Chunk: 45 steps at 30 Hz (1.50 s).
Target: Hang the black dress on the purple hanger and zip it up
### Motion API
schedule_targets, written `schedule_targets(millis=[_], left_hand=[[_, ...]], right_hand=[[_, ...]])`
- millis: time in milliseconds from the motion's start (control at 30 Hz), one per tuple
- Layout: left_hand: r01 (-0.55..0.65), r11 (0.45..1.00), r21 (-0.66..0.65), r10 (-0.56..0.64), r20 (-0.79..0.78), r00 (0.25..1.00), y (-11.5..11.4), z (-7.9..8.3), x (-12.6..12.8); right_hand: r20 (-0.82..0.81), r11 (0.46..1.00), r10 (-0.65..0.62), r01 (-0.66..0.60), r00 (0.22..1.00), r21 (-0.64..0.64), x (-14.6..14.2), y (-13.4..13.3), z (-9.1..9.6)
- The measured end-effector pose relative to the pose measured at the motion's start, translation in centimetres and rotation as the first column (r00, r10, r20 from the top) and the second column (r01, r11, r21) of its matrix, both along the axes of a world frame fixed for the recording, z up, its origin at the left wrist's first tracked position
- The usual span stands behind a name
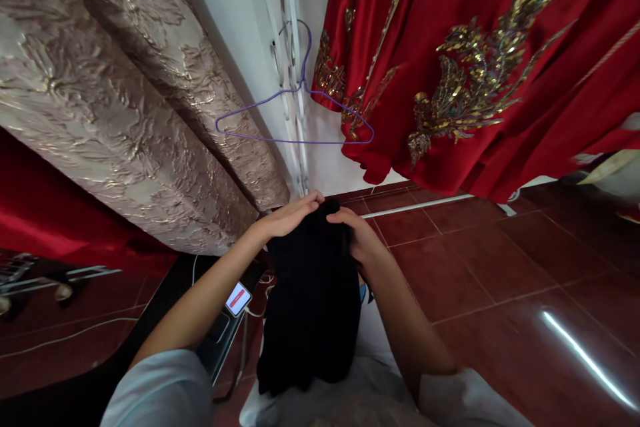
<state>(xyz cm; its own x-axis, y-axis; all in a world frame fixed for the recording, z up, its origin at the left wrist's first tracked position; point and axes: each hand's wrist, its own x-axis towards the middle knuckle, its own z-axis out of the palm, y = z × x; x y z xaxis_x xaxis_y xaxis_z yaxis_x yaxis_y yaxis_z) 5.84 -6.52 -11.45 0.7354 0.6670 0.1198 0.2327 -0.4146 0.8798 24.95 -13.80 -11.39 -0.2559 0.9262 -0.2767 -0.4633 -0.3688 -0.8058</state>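
A black garment (310, 293) hangs down in front of me, held up at its top edge. My left hand (293, 213) grips the top of the cloth from the left, fingers curled over it. My right hand (357, 230) grips the same top edge from the right, fingers closed on the fabric. Both hands nearly touch each other. Above them an empty purple wire hanger (295, 117) hangs on a white rail (293, 47) against the wall.
A red dress with gold sequin embroidery (475, 80) hangs at the right. Beige brocade fabric (115, 100) hangs at the left over red cloth. A phone with a lit screen (238, 298) lies on a dark surface below. Red floor tiles (500, 267) spread to the right.
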Motion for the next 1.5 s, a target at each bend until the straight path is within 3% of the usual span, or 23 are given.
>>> schedule_targets(millis=[100, 167, 267, 433, 533, 600, 667, 733, 833, 900, 967, 1067, 1133, 1200, 1267, 1333, 1400, 1500], left_hand=[[0.056, 0.992, -0.109, -0.060, -0.027, 0.998, -0.9, -1.6, -0.8], [0.061, 0.994, -0.086, -0.062, -0.012, 0.998, -1.8, -2.1, -0.8], [0.008, 1.000, -0.017, -0.006, 0.080, 0.997, -2.6, -2.1, 0.1], [-0.086, 0.993, -0.086, 0.103, 0.217, 0.971, -2.0, -1.8, 0.8], [-0.244, 0.966, 0.080, 0.223, 0.215, 0.951, -1.1, -1.3, -0.9], [-0.219, 0.922, 0.320, 0.220, 0.032, 0.975, -0.5, -0.5, -3.0], [-0.049, 0.858, 0.511, 0.207, -0.257, 0.944, 0.2, 0.1, -5.4], [0.106, 0.818, 0.566, 0.214, -0.470, 0.857, 0.8, 0.3, -7.7], [0.165, 0.828, 0.536, 0.205, -0.563, 0.801, 0.9, 0.2, -10.0], [0.129, 0.856, 0.500, 0.183, -0.528, 0.829, 0.4, 0.2, -10.4], [0.064, 0.882, 0.467, 0.158, -0.421, 0.893, -0.5, 0.3, -9.9], [0.033, 0.922, 0.386, 0.082, -0.277, 0.957, -2.1, 0.3, -8.0], [0.055, 0.965, 0.255, 0.020, -0.281, 0.959, -3.0, -0.2, -6.9], [0.037, 0.989, 0.142, 0.015, -0.348, 0.937, -3.3, -1.0, -6.6], [-0.015, 0.987, 0.163, 0.087, -0.443, 0.892, -2.8, -1.9, -7.5], [-0.056, 0.944, 0.325, 0.226, -0.516, 0.826, -1.6, -2.5, -9.3], [-0.076, 0.847, 0.526, 0.401, -0.538, 0.742, 0.1, -2.4, -11.7], [-0.030, 0.693, 0.721, 0.552, -0.503, 0.666, 2.6, -0.3, -14.6]], right_hand=[[0.028, 0.999, 0.045, -0.046, 0.999, 0.024, 1.3, 0.5, 1.5], [0.141, 0.995, 0.088, -0.093, 0.986, 0.032, 1.6, 1.1, 2.2], [0.335, 0.984, 0.147, -0.173, 0.931, 0.046, 1.3, 2.2, 3.1], [0.467, 0.920, 0.274, -0.371, 0.841, 0.127, 1.6, 2.6, 4.5], [0.520, 0.886, 0.325, -0.446, 0.790, 0.124, 3.2, 2.5, 5.2], [0.588, 0.866, 0.342, -0.489, 0.733, 0.106, 4.7, 2.9, 5.7], [0.709, 0.835, 0.255, -0.519, 0.657, 0.181, 6.1, 3.8, 6.2], [0.813, 0.766, -0.018, -0.514, 0.582, 0.386, 7.3, 5.4, 6.8], [0.682, 0.594, -0.484, -0.366, 0.548, 0.716, 7.4, 8.9, 7.4], [0.523, 0.515, -0.612, -0.202, 0.594, 0.833, 6.3, 11.6, 7.2], [0.440, 0.507, -0.611, -0.102, 0.658, 0.856, 4.3, 14.4, 6.2], [0.513, 0.648, -0.502, -0.091, 0.696, 0.757, 0.9, 18.0, 3.6], [0.581, 0.725, -0.438, -0.113, 0.686, 0.679, -0.5, 19.4, 1.7], [0.607, 0.738, -0.420, -0.136, 0.675, 0.661, -0.7, 20.0, 0.2], [0.603, 0.698, -0.445, -0.165, 0.662, 0.697, 0.4, 19.7, -0.6], [0.599, 0.643, -0.504, -0.193, 0.623, 0.741, 2.4, 18.7, -0.6], [0.610, 0.599, -0.567, -0.232, 0.554, 0.767, 4.5, 17.3, 0.1], [0.633, 0.589, -0.602, -0.264, 0.487, 0.763, 6.8, 15.2, 2.0]])
